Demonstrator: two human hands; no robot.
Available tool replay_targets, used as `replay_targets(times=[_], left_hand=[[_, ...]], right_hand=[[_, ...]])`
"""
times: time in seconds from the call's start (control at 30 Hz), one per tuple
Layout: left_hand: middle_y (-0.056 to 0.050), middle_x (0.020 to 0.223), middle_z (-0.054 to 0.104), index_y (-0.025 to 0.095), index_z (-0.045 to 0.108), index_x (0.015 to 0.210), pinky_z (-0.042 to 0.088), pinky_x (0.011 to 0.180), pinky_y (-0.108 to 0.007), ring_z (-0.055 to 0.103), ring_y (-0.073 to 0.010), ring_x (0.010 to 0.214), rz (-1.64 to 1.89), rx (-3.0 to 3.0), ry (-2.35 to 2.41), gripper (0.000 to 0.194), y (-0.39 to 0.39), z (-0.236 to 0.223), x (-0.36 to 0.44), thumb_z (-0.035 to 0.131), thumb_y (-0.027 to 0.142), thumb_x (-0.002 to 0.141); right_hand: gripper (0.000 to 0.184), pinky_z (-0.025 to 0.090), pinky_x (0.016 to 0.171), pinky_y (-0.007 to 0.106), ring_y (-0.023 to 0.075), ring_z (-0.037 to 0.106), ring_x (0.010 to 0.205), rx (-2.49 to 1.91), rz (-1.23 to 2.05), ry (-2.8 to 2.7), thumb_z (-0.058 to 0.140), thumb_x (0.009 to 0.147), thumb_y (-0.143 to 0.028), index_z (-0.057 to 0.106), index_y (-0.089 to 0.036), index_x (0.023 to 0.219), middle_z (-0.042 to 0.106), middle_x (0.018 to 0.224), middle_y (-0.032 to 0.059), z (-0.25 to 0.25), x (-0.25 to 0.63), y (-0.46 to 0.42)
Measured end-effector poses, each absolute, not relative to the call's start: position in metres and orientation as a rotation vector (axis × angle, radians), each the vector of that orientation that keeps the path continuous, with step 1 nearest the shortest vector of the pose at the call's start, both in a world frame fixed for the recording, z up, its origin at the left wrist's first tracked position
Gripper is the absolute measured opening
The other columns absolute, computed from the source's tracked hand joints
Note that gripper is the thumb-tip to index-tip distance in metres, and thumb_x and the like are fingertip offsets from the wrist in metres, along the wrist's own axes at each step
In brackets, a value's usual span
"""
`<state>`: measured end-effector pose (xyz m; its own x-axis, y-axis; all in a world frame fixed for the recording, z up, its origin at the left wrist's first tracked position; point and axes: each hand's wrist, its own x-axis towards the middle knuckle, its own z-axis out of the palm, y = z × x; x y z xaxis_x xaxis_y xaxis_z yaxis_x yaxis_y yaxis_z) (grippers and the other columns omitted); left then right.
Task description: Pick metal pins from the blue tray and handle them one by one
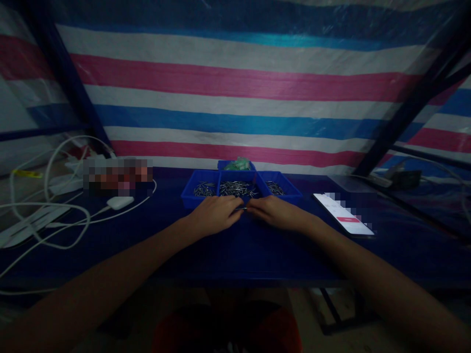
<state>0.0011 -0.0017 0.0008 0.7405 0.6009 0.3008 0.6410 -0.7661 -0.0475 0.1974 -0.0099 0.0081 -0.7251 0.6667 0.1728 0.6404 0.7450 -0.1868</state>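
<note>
Just in front of the blue bins, my left hand point(216, 214) and my right hand point(274, 212) meet with fingers pinched. Between their fingertips runs a thin silvery metal pin point(241, 209), gripped at its left end by my left hand and at its right end by my right hand; its exact kind is too small to tell. Slim metal pieces fill the middle blue bin point(262, 185). More such pieces lie in the left blue bin point(188, 189) and the right blue bin point(290, 189). Behind them, a back blue bin point(221, 165) holds something green and crumpled point(238, 164).
A lit phone point(344, 215) lies to the right on the dark blue table point(243, 260). White cables point(88, 220), a white adapter point(120, 201) and a power strip point(33, 225) spread over the left side. Striped sheeting point(239, 88) hangs behind, between dark metal posts.
</note>
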Motion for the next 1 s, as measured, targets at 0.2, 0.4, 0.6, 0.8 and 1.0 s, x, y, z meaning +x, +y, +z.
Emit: replay_targets(times=[0.2, 0.4, 0.6, 0.8, 1.0], left_hand=[[0.000, 0.083, 0.059, 0.020, 0.054, 0.091, 0.040, 0.059, -0.023, 0.056, -0.0132, 0.075, -0.511, -2.804, -0.920, 0.021, -0.0005, 0.0000, 0.0020, 0.037, 0.030, 0.086], [-0.001, 0.081, 0.059, 0.019, 0.057, 0.091, 0.042, 0.064, -0.022, 0.056, -0.0117, 0.076, -0.623, -2.814, -0.834, 0.023, 0.0009, -0.0018, 0.0012, 0.038, 0.031, 0.087], [-0.002, 0.084, 0.060, 0.020, 0.058, 0.094, 0.042, 0.063, -0.022, 0.056, -0.0120, 0.079, -0.618, -2.788, -0.783, 0.028, -0.0014, -0.0021, 0.0020, 0.033, 0.031, 0.088], [0.000, 0.083, 0.061, 0.020, 0.056, 0.093, 0.041, 0.060, -0.022, 0.057, -0.0119, 0.075, -0.605, -2.786, -0.812, 0.022, -0.0030, -0.0002, 0.0030, 0.038, 0.027, 0.084], [0.000, 0.076, 0.060, 0.018, 0.054, 0.081, 0.037, 0.054, -0.023, 0.055, -0.0126, 0.067, -0.471, -2.755, -0.954, 0.017, -0.0017, 0.0017, 0.0019, 0.040, 0.028, 0.081]], right_hand=[[0.019, 0.034, 0.053, 0.023, 0.0093, 0.046, 0.055, -1.002, 0.223, -2.710, 0.034, 0.088, -0.023, 0.049, -0.016, 0.079, 0.051, 0.064, -0.0001, 0.0115, 0.1954, -0.0130], [0.020, 0.033, 0.052, 0.022, 0.0091, 0.045, 0.055, -1.006, 0.249, -2.705, 0.033, 0.089, -0.023, 0.049, -0.016, 0.079, 0.050, 0.063, -0.0008, 0.0117, 0.1968, -0.0124], [0.023, 0.034, 0.053, 0.023, 0.0098, 0.047, 0.056, -0.996, 0.225, -2.710, 0.034, 0.089, -0.026, 0.051, -0.016, 0.078, 0.053, 0.064, 0.0007, 0.0096, 0.1974, -0.0096], [0.024, 0.036, 0.058, 0.024, 0.0113, 0.052, 0.062, -0.994, 0.229, -2.722, 0.036, 0.088, -0.029, 0.054, -0.015, 0.083, 0.058, 0.071, 0.0033, 0.0088, 0.1965, -0.0108], [0.021, 0.037, 0.059, 0.025, 0.0125, 0.053, 0.065, -1.004, 0.223, -2.722, 0.040, 0.086, -0.030, 0.054, -0.015, 0.088, 0.059, 0.075, 0.0043, 0.0127, 0.1986, -0.0128]])
